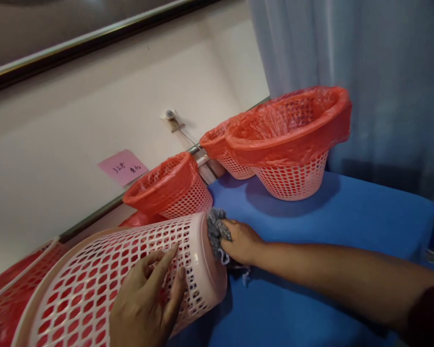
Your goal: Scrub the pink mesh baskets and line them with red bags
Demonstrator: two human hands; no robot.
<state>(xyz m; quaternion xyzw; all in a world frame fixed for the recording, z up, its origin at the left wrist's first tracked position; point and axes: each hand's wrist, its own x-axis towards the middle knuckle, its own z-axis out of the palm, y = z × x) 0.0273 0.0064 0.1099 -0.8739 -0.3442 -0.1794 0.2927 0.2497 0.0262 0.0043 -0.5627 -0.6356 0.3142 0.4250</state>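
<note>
Left hand: my left hand [144, 303] lies flat on the side wall of the pale pink plastic lattice basket [94, 284], with the fingers spread wide along the mesh and closed on nothing
Right hand: my right hand [243, 242] reaches in from the right with the fingers bunched tight around the grey wad of cloth [216, 231]
Cloth: it is pressed against the upper edge of the basket's round base, and a few loose threads hang below my knuckles
Basket: it is tipped on its side at the lower left, with the base turned to the right and the open mouth running out of the bottom-left corner; I cannot tell whether its lower edge rests on the surface
Surface: a blue cloth-covered tabletop [329, 226] spreads under my right forearm and off to the right
Nearest neighbour: a pink lattice basket lined with a red plastic bag [173, 188] stands upright just behind the one I hold
Further back: a small red-lined basket [226, 154] stands against the wall, with a large red-lined basket [292, 140] in front of it, overlapping it from my view
Lower left: more red plastic sheet [3, 299] shows beside and through the mesh
Wall: a pink paper note with handwriting [123, 166] is stuck to the cream wall
Right side: a grey-blue curtain [383, 72] hangs behind the table
</note>
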